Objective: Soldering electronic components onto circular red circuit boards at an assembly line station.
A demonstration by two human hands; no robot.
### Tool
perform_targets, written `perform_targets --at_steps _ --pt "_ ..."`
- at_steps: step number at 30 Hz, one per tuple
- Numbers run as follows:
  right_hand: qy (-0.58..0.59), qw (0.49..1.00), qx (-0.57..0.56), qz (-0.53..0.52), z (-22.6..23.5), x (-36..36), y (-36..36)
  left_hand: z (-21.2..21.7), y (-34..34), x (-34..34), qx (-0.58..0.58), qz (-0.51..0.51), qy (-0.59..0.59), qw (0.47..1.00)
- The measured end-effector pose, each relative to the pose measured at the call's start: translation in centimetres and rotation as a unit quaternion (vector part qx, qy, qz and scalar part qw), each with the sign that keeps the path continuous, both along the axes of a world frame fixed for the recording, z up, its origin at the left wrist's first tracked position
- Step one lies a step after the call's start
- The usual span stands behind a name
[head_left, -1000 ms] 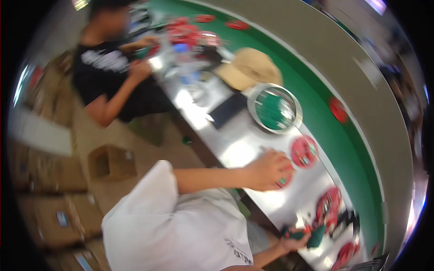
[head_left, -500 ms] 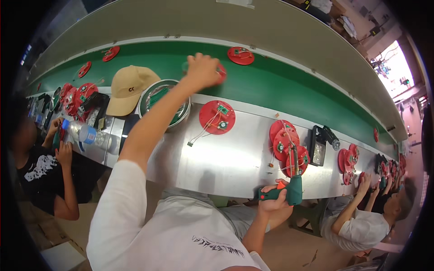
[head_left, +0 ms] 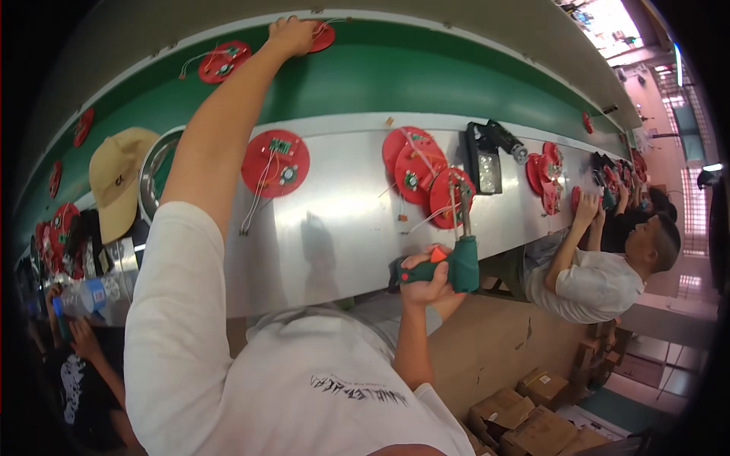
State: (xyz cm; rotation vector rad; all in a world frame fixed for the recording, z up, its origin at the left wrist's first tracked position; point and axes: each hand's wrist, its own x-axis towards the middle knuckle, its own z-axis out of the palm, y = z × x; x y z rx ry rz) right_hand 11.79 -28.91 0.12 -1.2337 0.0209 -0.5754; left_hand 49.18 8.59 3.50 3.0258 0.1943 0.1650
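My left hand [head_left: 291,36] is stretched to the far side of the green belt. Its curled fingers grip the left edge of a red round disc with wires [head_left: 323,36]; the fingertips are partly hidden. Closed around a green soldering gun [head_left: 464,266] with an orange trigger is my right hand [head_left: 426,281], at the bench's front edge. The gun's long metal tip points away, over several overlapping red discs [head_left: 414,169] carrying small circuit boards and wires. Another such disc [head_left: 275,163] lies alone on the metal bench, and a wired disc [head_left: 225,62] rests on the belt left of my arm.
A tan cap [head_left: 118,178] and a metal-rimmed bowl [head_left: 150,171] stand left of my arm. A black tray [head_left: 487,163] sits right of the discs. One co-worker [head_left: 608,266] sits at the right, another at the left near a plastic bottle [head_left: 91,295]. Cardboard boxes [head_left: 532,425] lie below.
My view has swung to the right. My left hand has reached farther across the belt to another disc; the disc it was at appears to lie left of it. The right hand keeps the soldering gun.
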Motion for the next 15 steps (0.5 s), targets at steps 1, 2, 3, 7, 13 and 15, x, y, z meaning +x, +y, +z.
perform_targets --at_steps 1,2,3,7,13,15 --pt "0.007 0.999 0.036 -0.006 -0.3 -0.4 0.0 0.8 -0.7 -1.0 -0.001 -0.042 0.013 0.999" --pt "0.014 0.999 0.040 -0.002 -0.1 -0.4 0.2 1.6 -1.2 -2.0 -0.001 -0.083 0.023 0.996" --pt "0.006 1.000 0.028 0.007 0.2 -0.3 0.5 1.8 -1.3 -4.0 -0.010 -0.111 -0.023 0.993" --pt "0.023 1.000 0.017 0.008 0.3 0.2 0.0 4.5 -6.1 -16.7 -0.110 -0.344 -0.101 0.927" --pt "0.179 0.971 0.099 0.123 1.7 -1.5 -1.2 1.4 -7.5 -37.1 -0.138 -0.384 -0.092 0.908" --pt "0.106 0.989 0.096 0.045 0.5 -0.5 -0.9 0.5 -6.9 -39.9 -0.126 -0.347 -0.086 0.925"
